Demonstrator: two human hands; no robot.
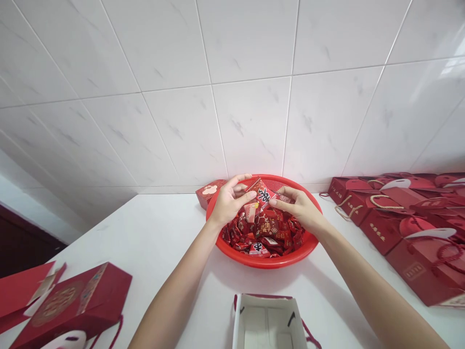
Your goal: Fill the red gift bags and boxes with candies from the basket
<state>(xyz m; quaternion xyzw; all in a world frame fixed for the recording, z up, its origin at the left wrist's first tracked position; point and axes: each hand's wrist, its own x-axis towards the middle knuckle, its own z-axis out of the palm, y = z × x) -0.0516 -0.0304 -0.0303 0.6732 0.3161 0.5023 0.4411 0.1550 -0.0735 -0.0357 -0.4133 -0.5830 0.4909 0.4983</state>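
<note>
The left hand (232,201) and right hand (298,209) pinch a red snack packet (263,195) by opposite edges, over the far half of the red plastic colander (267,263). Likely light, slippery and perhaps crumbly, it suits gentle edge holds.

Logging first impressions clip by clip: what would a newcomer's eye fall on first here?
Most likely the round red plastic basket at centre, heaped with red wrapped packets, the person's left grip and right grip both at one on top. Next, the cluster of dark red cardboard boxes at right, then the open, white-lined rectangular box at the bottom edge.
</note>
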